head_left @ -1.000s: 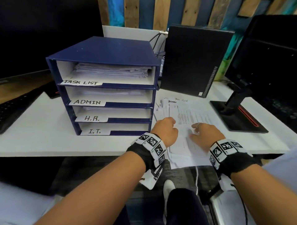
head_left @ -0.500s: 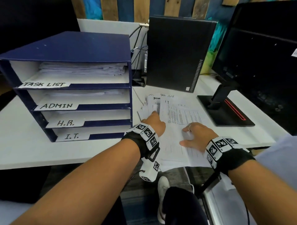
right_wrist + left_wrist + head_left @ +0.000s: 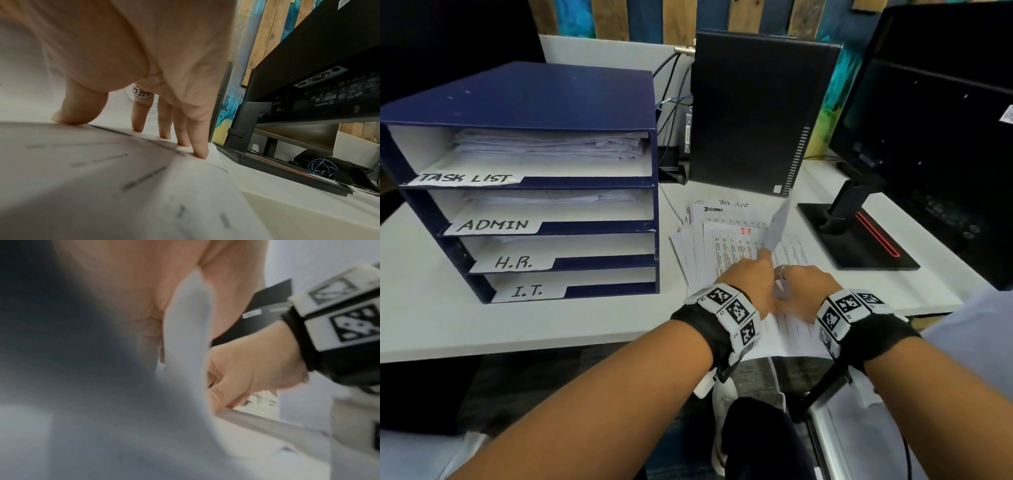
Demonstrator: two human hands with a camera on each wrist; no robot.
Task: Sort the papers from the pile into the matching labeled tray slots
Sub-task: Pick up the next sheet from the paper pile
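Papers (image 3: 736, 246): loose fanned pile on white desk (image 3: 517, 329), right of tray (image 3: 524, 102), in front of black PC case (image 3: 756, 109). Top exposed sheet marked "IT" in red; sheets behind headed "ADMIN" and "TASK LIST".

Lifted sheet (image 3: 777, 226): one page raised off pile, edge-on, tilted up toward PC case. Pinched at lower end by left hand (image 3: 750, 284), fingers curled on it. Left wrist view: same sheet (image 3: 185, 331) seen as pale blurred band against palm; finger detail blurred.

Right hand (image 3: 804, 291): flat on pile just beside left hand, ring on one finger. Head view hides fingertips; right wrist view shows fingers (image 3: 197, 139) straight and spread, tips pressing paper, thumb down too.

Tray: blue, four stacked slots labelled top to bottom TASK LIST, ADMIN, H.R., I.T. Paper stacks visible in upper two; contents of lower two unclear. Seen in head view only.

Monitor (image 3: 945, 120): right of pile, on black stand (image 3: 859, 240). Underside ports and cables behind visible in right wrist view only.
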